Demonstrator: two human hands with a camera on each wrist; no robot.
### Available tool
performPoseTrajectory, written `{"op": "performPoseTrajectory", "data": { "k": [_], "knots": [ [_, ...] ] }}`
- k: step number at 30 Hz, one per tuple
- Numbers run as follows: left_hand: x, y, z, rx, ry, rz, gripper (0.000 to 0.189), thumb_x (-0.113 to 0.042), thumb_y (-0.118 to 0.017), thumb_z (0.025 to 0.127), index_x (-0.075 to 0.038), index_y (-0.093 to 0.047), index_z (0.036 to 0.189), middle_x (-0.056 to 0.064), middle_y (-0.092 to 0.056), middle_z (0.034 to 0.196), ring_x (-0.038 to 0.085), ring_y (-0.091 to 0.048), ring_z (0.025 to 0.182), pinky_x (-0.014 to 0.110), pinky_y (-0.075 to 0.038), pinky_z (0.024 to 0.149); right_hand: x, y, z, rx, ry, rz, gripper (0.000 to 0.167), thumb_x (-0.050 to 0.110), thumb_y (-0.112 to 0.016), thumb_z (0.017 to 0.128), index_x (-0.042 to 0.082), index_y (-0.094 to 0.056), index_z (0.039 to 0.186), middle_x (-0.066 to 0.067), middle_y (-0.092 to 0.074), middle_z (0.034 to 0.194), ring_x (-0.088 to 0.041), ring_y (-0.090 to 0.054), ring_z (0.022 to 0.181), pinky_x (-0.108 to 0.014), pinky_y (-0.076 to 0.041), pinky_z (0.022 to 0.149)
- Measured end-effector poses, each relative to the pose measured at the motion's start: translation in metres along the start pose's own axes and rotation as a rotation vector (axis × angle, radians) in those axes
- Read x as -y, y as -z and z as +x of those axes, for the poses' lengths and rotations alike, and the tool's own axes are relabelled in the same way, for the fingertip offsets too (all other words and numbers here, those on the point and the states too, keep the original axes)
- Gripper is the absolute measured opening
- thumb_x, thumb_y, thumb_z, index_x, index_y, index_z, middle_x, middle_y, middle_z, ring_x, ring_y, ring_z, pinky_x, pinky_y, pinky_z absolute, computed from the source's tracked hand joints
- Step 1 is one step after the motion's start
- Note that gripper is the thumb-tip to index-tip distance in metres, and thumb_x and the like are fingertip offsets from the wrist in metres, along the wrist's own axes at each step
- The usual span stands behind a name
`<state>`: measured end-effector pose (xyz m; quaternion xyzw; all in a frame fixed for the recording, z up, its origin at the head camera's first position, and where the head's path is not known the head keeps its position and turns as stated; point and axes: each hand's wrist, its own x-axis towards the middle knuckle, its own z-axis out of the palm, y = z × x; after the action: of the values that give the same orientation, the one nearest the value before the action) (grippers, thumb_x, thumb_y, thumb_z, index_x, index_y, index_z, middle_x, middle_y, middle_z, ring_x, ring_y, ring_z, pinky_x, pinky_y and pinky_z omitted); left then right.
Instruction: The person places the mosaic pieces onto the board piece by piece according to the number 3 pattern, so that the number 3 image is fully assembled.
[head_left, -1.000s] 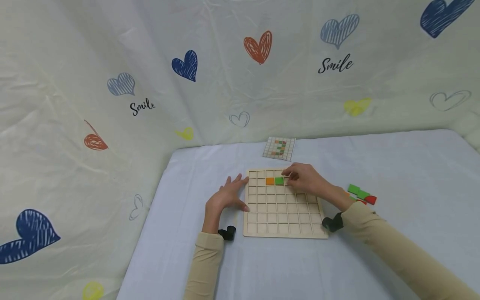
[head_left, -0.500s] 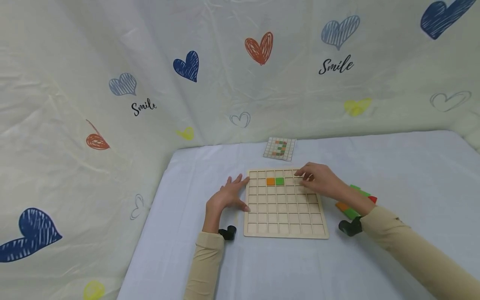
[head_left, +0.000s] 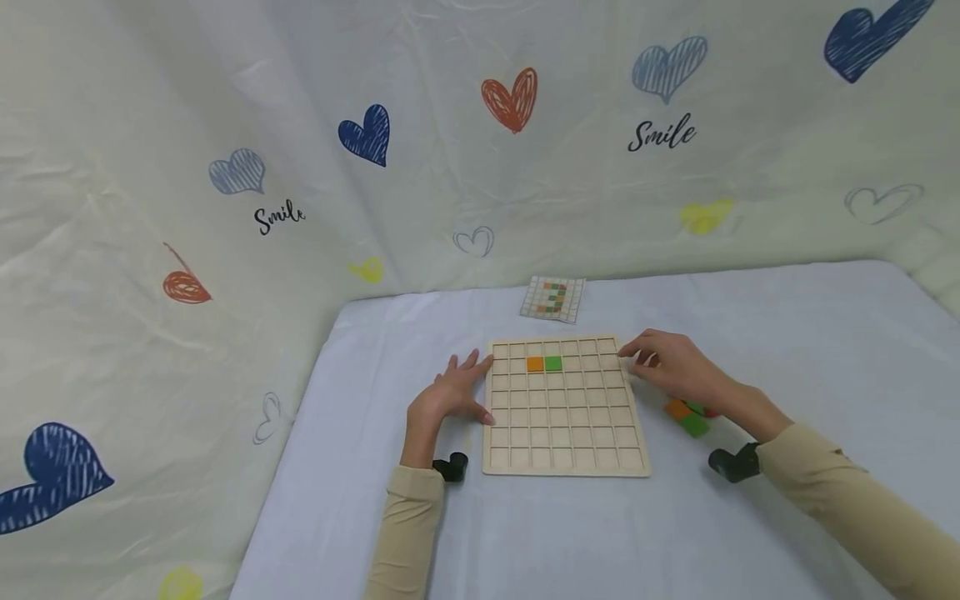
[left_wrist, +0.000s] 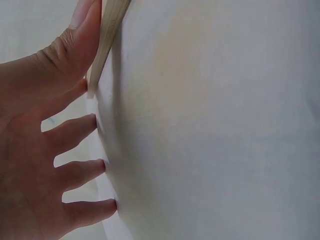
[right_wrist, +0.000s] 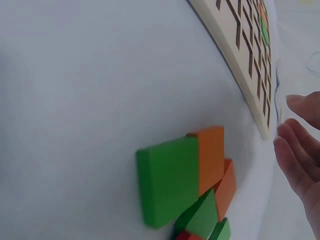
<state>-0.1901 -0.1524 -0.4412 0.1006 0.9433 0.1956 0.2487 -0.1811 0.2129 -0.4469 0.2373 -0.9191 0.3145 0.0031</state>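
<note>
A wooden grid board (head_left: 566,417) lies flat on the white-covered table. Near its top, an orange square tile (head_left: 535,364) and a green square tile (head_left: 553,363) sit side by side in two cells. My left hand (head_left: 450,392) spreads its fingers along the board's left edge, thumb and forefinger touching it. Just off the upper right edge of the board hovers my right hand (head_left: 671,364), fingers loosely bent, with nothing between thumb and fingertips in the right wrist view. Under the right forearm, a loose group of tiles includes a green block (right_wrist: 170,182) and an orange block (right_wrist: 210,157).
A printed card (head_left: 553,300) with a coloured grid pattern lies behind the board. More green, orange and red pieces (right_wrist: 205,215) lie bunched to the board's right, partly hidden by the arm. A cloth backdrop with hearts (head_left: 510,100) hangs behind the table.
My right hand has moved right, from beside the green tile across the board to just past its right edge. The left hand stays in place on the left edge.
</note>
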Motion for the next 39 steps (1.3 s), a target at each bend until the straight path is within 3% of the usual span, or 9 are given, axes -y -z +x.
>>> {"op": "performPoseTrajectory", "data": {
  "k": [8, 16, 26, 31, 39],
  "knots": [
    [0.001, -0.001, 0.001, -0.009, -0.008, 0.005, 0.108, -0.026, -0.092, 0.077, -0.021, -0.029, 0.164, 0.007, -0.013, 0.174, 0.041, -0.002, 0.16, 0.067, -0.015, 0.124, -0.009, 0.009, -0.018, 0.002, -0.011, -0.045, 0.018, -0.001, -0.075, 0.086, 0.002, -0.078, 0.105, -0.006, -0.072, 0.098, -0.016, -0.065, 0.079, -0.03, -0.057, 0.07],
    [-0.002, -0.001, 0.0, -0.008, -0.005, -0.005, 0.107, -0.024, -0.091, 0.077, -0.023, -0.029, 0.164, 0.005, -0.012, 0.173, 0.04, -0.001, 0.16, 0.066, -0.014, 0.125, -0.021, 0.021, -0.045, 0.01, -0.097, -0.041, 0.02, 0.006, -0.078, 0.088, 0.003, -0.077, 0.107, 0.0, -0.068, 0.094, -0.003, -0.058, 0.067, -0.023, -0.05, 0.057],
    [-0.003, -0.001, -0.001, -0.004, -0.007, -0.01, 0.107, -0.024, -0.091, 0.078, -0.022, -0.029, 0.164, 0.006, -0.012, 0.173, 0.04, -0.001, 0.16, 0.066, -0.014, 0.125, -0.031, 0.027, -0.069, 0.004, -0.151, -0.129, 0.017, 0.011, -0.084, 0.083, 0.004, -0.076, 0.097, -0.002, -0.068, 0.091, -0.007, -0.056, 0.069, -0.021, -0.049, 0.057],
    [-0.003, -0.001, -0.002, -0.01, -0.01, -0.011, 0.107, -0.025, -0.091, 0.077, -0.02, -0.029, 0.164, 0.007, -0.013, 0.173, 0.041, -0.002, 0.16, 0.066, -0.015, 0.125, -0.034, 0.029, -0.08, -0.025, -0.138, -0.141, 0.02, 0.009, -0.087, 0.08, 0.004, -0.075, 0.096, 0.0, -0.066, 0.088, -0.002, -0.054, 0.069, -0.02, -0.049, 0.057],
    [-0.001, 0.0, -0.001, -0.009, -0.013, -0.017, 0.107, -0.024, -0.092, 0.077, -0.021, -0.03, 0.164, 0.007, -0.013, 0.173, 0.042, -0.002, 0.159, 0.066, -0.014, 0.125, -0.042, 0.027, -0.093, -0.108, -0.024, -0.195, 0.023, 0.004, -0.09, 0.072, 0.007, -0.077, 0.091, 0.002, -0.065, 0.086, -0.002, -0.05, 0.071, -0.02, -0.048, 0.057]
  ]
}}
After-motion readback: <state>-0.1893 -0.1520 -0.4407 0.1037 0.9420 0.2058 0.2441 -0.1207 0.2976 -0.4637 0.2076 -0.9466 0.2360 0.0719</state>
